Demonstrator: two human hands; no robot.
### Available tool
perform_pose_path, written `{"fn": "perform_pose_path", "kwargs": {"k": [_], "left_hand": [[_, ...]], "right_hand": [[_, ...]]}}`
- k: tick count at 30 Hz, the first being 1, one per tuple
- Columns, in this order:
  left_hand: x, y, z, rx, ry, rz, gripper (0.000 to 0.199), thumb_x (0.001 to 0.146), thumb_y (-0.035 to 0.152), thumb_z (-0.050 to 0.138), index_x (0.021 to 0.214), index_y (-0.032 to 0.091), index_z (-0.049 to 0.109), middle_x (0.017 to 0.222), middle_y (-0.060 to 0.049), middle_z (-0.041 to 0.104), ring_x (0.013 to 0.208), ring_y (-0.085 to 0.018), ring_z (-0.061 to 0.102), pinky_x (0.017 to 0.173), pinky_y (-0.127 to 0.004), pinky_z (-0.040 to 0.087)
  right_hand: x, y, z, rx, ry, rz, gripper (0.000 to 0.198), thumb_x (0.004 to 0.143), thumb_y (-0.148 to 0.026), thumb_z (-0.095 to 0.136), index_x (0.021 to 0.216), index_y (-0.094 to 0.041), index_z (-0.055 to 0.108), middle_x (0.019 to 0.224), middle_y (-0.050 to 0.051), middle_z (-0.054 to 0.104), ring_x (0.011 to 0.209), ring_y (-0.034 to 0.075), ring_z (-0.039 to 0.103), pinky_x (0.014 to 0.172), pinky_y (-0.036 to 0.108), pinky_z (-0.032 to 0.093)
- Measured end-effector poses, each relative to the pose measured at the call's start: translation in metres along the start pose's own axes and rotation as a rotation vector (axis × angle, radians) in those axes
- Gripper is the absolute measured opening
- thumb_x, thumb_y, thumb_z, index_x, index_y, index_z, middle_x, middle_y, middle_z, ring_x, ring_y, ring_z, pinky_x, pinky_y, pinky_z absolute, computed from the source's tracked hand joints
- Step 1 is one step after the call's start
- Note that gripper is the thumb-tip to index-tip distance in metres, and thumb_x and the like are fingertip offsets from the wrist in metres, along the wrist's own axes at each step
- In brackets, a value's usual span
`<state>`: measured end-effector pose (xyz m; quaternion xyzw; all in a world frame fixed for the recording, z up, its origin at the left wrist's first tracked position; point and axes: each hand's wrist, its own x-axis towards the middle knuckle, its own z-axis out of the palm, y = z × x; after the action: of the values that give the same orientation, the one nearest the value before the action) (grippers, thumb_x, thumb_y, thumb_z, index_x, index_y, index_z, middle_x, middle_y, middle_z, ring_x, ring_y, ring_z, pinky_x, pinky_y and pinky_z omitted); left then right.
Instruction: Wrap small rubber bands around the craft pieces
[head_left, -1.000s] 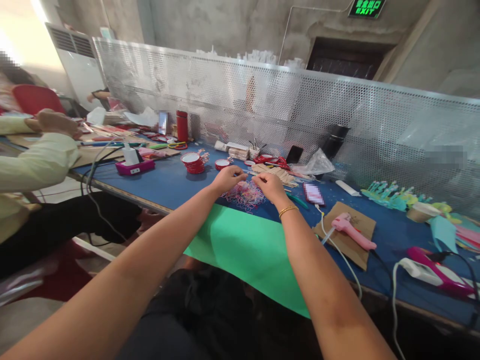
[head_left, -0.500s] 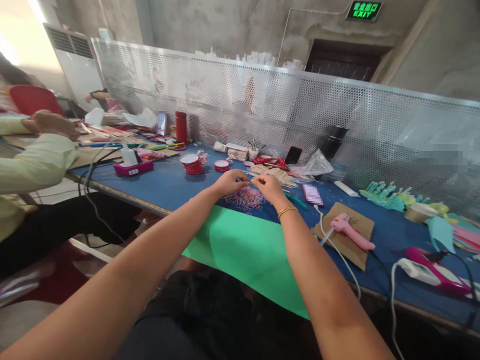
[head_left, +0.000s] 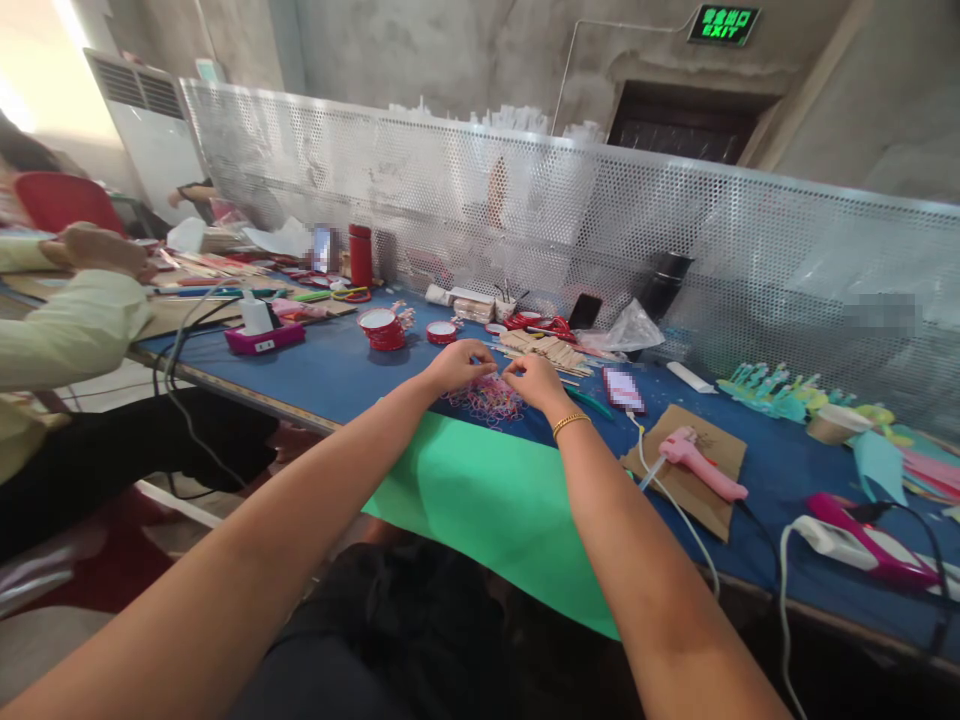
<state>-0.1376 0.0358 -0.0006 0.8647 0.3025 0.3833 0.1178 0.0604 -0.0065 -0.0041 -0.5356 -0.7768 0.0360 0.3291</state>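
Note:
My left hand (head_left: pixel 460 367) and my right hand (head_left: pixel 535 380) face each other over a tangled pile of thin, multicoloured loops (head_left: pixel 491 402) that look like small rubber bands. Thumb and fingertips are pinched together on each hand. Anything between those fingertips is too small to make out. A slight gap separates the two pinches. Under my forearms lies a green sheet (head_left: pixel 487 500), hanging over the table's front edge. Just beyond my right hand are flat wooden sticks (head_left: pixel 547 348), with green-handled pliers or a similar tool (head_left: pixel 590 402) beside it.
On the blue table (head_left: pixel 300 375), red-rimmed round pieces (head_left: pixel 384 330) stand left of my hands. A pink glue gun (head_left: pixel 701 465) rests on cardboard at right, near a phone (head_left: pixel 624 388) and power strip (head_left: pixel 870 545). A perforated screen (head_left: pixel 450 200) runs behind. A co-worker's sleeve (head_left: pixel 67 315) is at left.
My right hand has shifted slightly down, and the gap between the two pinches looks a little wider. The table items stay in place.

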Motion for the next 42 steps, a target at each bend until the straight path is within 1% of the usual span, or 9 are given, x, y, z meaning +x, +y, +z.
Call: {"fn": "perform_pose_path", "kwargs": {"k": [3,8,13,18,28,30,36,39,42], "left_hand": [[0.001,0.001,0.0,-0.012,-0.033,0.006,0.024,0.082,0.042,0.067,0.076,0.02,0.076,0.085,-0.005,0.074,0.086,-0.019,0.066,0.084,-0.031,0.05],[0.002,0.001,0.003,-0.043,-0.054,0.061,0.018,0.079,0.036,0.071,0.076,0.019,0.077,0.084,-0.006,0.074,0.081,-0.018,0.067,0.081,-0.03,0.051],[0.002,0.001,0.003,-0.041,-0.023,0.102,0.014,0.079,0.027,0.068,0.071,0.018,0.074,0.086,-0.007,0.076,0.082,-0.017,0.068,0.082,-0.029,0.051],[0.002,0.002,-0.001,0.095,0.046,0.134,0.011,0.075,0.021,0.066,0.068,0.017,0.073,0.084,-0.007,0.076,0.083,-0.017,0.068,0.084,-0.03,0.051],[-0.002,-0.001,-0.013,0.349,0.268,-0.09,0.016,0.079,0.024,0.061,0.075,0.017,0.075,0.092,-0.008,0.076,0.095,-0.023,0.067,0.098,-0.039,0.048],[-0.002,-0.004,-0.013,0.31,0.233,-0.078,0.016,0.08,0.026,0.062,0.075,0.017,0.075,0.092,-0.008,0.076,0.095,-0.022,0.067,0.096,-0.037,0.049],[0.002,-0.01,-0.002,0.057,-0.019,0.091,0.016,0.079,0.028,0.065,0.072,0.017,0.073,0.085,-0.007,0.075,0.082,-0.018,0.067,0.083,-0.03,0.051],[0.002,-0.011,0.001,0.026,-0.049,0.093,0.019,0.08,0.031,0.064,0.074,0.016,0.074,0.086,-0.007,0.076,0.084,-0.019,0.067,0.084,-0.031,0.05],[0.001,-0.011,0.0,0.027,-0.076,0.048,0.029,0.081,0.042,0.065,0.088,0.016,0.077,0.096,-0.009,0.076,0.095,-0.021,0.067,0.093,-0.033,0.049]], "right_hand": [[0.002,0.001,0.001,0.083,0.069,-0.008,0.015,0.084,-0.027,0.063,0.08,-0.02,0.076,0.084,0.004,0.075,0.082,0.017,0.065,0.078,0.026,0.047],[0.002,0.001,0.002,0.159,0.071,-0.003,0.013,0.083,-0.027,0.065,0.079,-0.018,0.074,0.083,0.004,0.075,0.081,0.017,0.065,0.077,0.026,0.047],[0.001,-0.001,0.001,0.174,0.043,0.01,0.012,0.084,-0.024,0.064,0.08,-0.017,0.072,0.085,0.005,0.074,0.08,0.017,0.065,0.077,0.027,0.046],[0.003,-0.002,0.003,0.187,0.042,0.033,0.015,0.085,-0.023,0.059,0.076,-0.016,0.068,0.079,0.004,0.07,0.077,0.016,0.061,0.074,0.027,0.043],[0.005,-0.004,0.0,0.361,0.015,0.058,0.028,0.082,-0.036,0.058,0.06,-0.018,0.056,0.058,-0.003,0.056,0.061,0.013,0.049,0.06,0.025,0.032],[0.004,-0.004,0.0,0.341,0.031,0.054,0.025,0.081,-0.034,0.059,0.062,-0.018,0.058,0.059,-0.003,0.057,0.061,0.013,0.049,0.06,0.025,0.033],[0.0,-0.002,0.002,0.239,-0.015,-0.018,0.017,0.081,-0.029,0.065,0.071,-0.016,0.067,0.07,0.0,0.067,0.065,0.013,0.054,0.065,0.024,0.038],[-0.002,-0.003,0.001,0.15,-0.046,-0.029,0.014,0.081,-0.028,0.069,0.074,-0.017,0.072,0.074,0.002,0.071,0.069,0.014,0.058,0.068,0.024,0.04],[-0.003,-0.006,-0.003,0.053,-0.083,0.001,0.011,0.081,-0.027,0.07,0.076,-0.019,0.076,0.079,0.004,0.075,0.074,0.015,0.063,0.071,0.025,0.042]]}}
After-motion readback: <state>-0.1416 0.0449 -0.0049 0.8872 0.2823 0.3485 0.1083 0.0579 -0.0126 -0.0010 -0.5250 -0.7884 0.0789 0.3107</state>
